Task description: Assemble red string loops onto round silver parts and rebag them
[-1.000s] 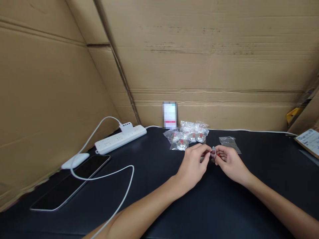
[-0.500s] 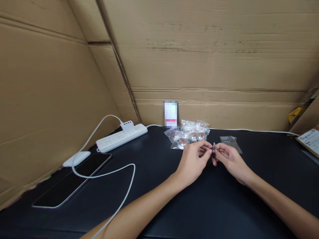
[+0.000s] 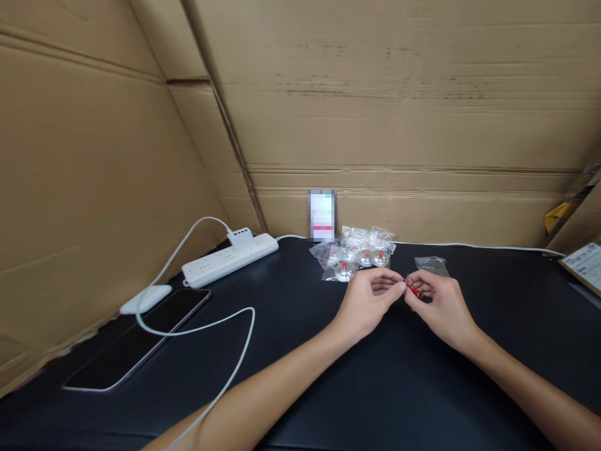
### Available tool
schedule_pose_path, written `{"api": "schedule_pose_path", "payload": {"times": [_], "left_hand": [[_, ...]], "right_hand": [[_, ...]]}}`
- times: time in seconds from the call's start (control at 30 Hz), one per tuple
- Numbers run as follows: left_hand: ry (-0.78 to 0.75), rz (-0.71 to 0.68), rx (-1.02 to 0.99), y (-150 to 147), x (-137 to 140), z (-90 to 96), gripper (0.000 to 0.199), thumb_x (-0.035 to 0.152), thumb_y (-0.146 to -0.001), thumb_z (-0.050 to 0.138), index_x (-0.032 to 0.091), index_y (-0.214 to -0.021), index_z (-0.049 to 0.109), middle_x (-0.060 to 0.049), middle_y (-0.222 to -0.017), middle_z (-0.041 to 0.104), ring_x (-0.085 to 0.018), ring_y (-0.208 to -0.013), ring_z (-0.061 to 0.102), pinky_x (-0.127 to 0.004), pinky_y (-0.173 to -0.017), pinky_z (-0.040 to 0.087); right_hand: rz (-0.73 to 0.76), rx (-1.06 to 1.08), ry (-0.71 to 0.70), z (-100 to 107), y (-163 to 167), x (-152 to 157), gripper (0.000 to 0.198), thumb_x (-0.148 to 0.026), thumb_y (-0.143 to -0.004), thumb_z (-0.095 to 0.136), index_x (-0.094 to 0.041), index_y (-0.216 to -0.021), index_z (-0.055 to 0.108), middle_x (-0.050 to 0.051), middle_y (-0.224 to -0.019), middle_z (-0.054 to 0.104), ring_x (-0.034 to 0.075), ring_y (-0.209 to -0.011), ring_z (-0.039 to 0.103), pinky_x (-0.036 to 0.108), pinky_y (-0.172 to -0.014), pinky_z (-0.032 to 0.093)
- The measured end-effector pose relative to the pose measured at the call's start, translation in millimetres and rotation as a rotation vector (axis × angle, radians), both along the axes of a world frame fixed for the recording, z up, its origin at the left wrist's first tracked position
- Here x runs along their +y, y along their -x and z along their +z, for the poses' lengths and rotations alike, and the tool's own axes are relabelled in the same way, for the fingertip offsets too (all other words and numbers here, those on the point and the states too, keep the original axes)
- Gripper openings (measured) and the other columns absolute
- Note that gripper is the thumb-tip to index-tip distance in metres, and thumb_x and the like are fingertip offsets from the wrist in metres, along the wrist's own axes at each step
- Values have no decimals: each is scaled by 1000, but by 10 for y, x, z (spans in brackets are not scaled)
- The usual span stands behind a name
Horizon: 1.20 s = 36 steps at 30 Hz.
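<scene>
My left hand (image 3: 370, 300) is closed in a pinch, thumb against fingertips, right up against the fingers of the other hand. My right hand (image 3: 441, 307) has its fingers curled around a small item with a red part (image 3: 415, 292), which shows between thumb and fingers. Most of that item is hidden by the fingers, and what sits in the left pinch is too small to make out. Just beyond the left hand lies a pile of clear plastic bags (image 3: 345, 269) holding round, shiny pieces with red centres. Behind the right hand is a flat clear bag (image 3: 431, 266).
A black table (image 3: 291, 313) is walled in by cardboard (image 3: 399, 125). A lit, blurred screen (image 3: 322, 216) leans at the back. To the left are a white power strip (image 3: 230, 260), a phone (image 3: 136, 341) and a white cable (image 3: 251, 332) crossing my left forearm. A labelled packet (image 3: 585, 266) lies far right.
The shiny round piece seen edge-on between my hands has turned mostly out of sight behind the fingers. The red part now shows more clearly, and both hands have shifted slightly.
</scene>
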<state>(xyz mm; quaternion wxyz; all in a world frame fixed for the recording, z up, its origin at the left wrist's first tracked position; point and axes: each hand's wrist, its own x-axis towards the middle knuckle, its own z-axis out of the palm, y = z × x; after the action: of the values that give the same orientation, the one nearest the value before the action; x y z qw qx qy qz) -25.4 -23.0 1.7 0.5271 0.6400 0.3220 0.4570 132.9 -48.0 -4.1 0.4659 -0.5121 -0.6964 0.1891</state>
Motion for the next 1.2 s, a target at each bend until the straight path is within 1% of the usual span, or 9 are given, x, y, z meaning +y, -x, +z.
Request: {"api": "schedule_pose_path", "payload": {"times": [0.13, 0.33, 0.47, 0.6, 0.67, 0.8, 0.93, 1.07, 1.2], "left_hand": [[45, 3, -49, -6, -3, 15, 26, 28, -74, 74, 12, -94, 70, -10, -93, 72, -20, -88, 68, -36, -87, 53], [89, 8, -78, -7, 5, -13, 24, 28, -72, 75, 11, -90, 72, -12, -92, 73, -23, -87, 69, -40, -88, 52], [107, 30, -74, -12, 0, -41, 26, 28, -71, 75, 11, -90, 72, -12, -93, 73, -23, -87, 69, -40, -87, 53], [124, 31, -72, -20, -10, -63, 26, 29, -71, 75, 11, -90, 73, -13, -93, 73, -24, -86, 69, -40, -85, 54], [121, 35, -74, -23, -18, -61, 26, 29, -71, 76, 11, -90, 73, -12, -93, 73, -24, -86, 69, -40, -84, 55], [94, 16, -106, -27, -39, -24, 24, 32, -76, 71, 12, -89, 72, -9, -88, 72, -22, -85, 68, -39, -83, 56], [89, -28, -131, -27, -44, 3, 21, 32, -82, 64, 12, -82, 70, -6, -81, 69, -19, -79, 68, -38, -82, 57], [116, -9, -140, -16, -11, -36, 10, 21, -78, 67, 12, -80, 65, -4, -78, 66, -17, -73, 67, -36, -76, 58], [59, -11, -95, 5, 36, -83, 7, 16, -77, 65, 13, -82, 61, -3, -78, 64, -15, -71, 66, -33, -73, 56]], "right_hand": [[27, 39, -16, 6, -9, -2, 9, -25, -82, 59, -18, -80, 61, 3, -75, 66, 14, -60, 62, 26, -58, 52], [-4, -236, -244, 4, -11, -30, 10, -20, -88, 52, -18, -86, 62, 3, -76, 64, 14, -62, 59, 27, -61, 48], [-19, -335, -300, -47, -11, -43, 13, -17, -91, 48, -17, -90, 60, 5, -78, 62, 15, -65, 59, 27, -62, 46], [-30, -370, -309, -92, 9, -52, 15, -17, -92, 45, -16, -92, 60, 7, -81, 63, 16, -67, 59, 28, -63, 45], [-43, -334, -297, -88, 30, -56, 15, -18, -92, 45, -17, -91, 60, 7, -81, 63, 16, -67, 60, 28, -63, 46], [-78, -120, -162, -52, 68, -50, 12, -24, -90, 51, -19, -85, 61, 4, -76, 66, 15, -61, 61, 27, -60, 48], [-36, 35, -47, -52, 68, -32, 15, -29, -90, 53, -18, -85, 62, 2, -69, 65, 14, -53, 59, 26, -57, 50], [11, -46, -96, -63, 43, -33, 13, -27, -89, 54, -19, -86, 62, 2, -72, 65, 14, -58, 61, 27, -61, 50], [47, -116, -129, -37, 22, -42, 12, -25, -91, 52, -19, -87, 61, 1, -71, 64, 14, -61, 61, 27, -64, 48]]}}
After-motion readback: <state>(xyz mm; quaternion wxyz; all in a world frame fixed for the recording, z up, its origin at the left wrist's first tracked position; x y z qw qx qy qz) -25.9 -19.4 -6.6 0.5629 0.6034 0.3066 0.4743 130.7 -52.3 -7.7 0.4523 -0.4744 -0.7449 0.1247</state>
